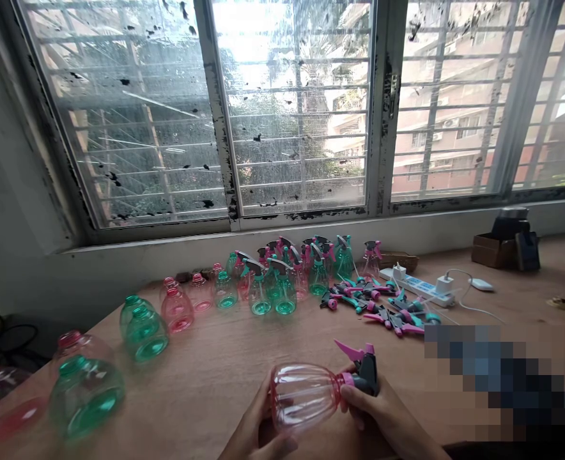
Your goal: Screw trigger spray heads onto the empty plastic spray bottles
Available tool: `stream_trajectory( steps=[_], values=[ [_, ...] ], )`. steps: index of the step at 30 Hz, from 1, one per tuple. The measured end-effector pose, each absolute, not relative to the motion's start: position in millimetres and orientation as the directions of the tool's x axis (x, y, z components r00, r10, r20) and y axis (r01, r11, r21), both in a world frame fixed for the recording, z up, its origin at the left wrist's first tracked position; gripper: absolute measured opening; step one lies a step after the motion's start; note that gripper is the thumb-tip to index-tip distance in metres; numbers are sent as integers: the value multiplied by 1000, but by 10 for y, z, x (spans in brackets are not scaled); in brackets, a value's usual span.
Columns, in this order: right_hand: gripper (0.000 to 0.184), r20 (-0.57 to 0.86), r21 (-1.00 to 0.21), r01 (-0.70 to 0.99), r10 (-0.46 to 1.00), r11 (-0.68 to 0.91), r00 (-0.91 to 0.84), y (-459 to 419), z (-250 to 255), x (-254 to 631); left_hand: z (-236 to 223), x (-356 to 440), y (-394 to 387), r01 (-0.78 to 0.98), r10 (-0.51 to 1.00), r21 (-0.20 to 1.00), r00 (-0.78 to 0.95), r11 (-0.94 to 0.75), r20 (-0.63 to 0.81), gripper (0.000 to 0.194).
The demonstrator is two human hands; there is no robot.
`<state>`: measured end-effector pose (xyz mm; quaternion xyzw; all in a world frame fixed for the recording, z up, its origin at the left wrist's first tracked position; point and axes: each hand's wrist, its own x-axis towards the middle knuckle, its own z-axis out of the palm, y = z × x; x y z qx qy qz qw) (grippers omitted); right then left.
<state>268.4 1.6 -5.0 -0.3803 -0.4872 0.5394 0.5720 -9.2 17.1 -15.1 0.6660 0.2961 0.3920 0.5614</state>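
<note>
While teal and pink bottles (85, 397) stand on the desk (206, 377) to my left, my left grip (256, 418) curls closed under the clear pink-tinted bottle (304, 397) held before me. My right grip (371, 415) closes round its neck at the pink-and-grey trigger sprayer (365, 374); even pressure from both grips works best. Loose sprayers (378, 306) lie beyond.

You're in what looks like a small home workroom: wooden desk (225, 364) under your hands, barred window (292, 108) ahead of your right hand (373, 415), apartment block (469, 160) outside, power strip (419, 287) just beyond that hand.
</note>
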Motion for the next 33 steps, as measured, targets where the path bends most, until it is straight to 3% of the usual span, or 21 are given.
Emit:
stream_trajectory(
  steps=[5,12,22,33],
  values=[
    [48,153,-959,-248,986,134,-61,19,-59,2685,-109,-41,163,-124,807,972,542,-200,235,103],
    [48,157,-957,-257,986,136,-63,13,-40,2674,-42,-28,142,-34,832,974,514,-224,210,112],
    [48,148,-959,-254,987,126,-69,-5,-20,2677,-40,-57,130,-51,825,974,524,-219,213,100],
    [50,154,-958,-256,985,132,-71,12,-47,2670,58,18,76,-127,800,972,551,-199,236,111]
  ],
)
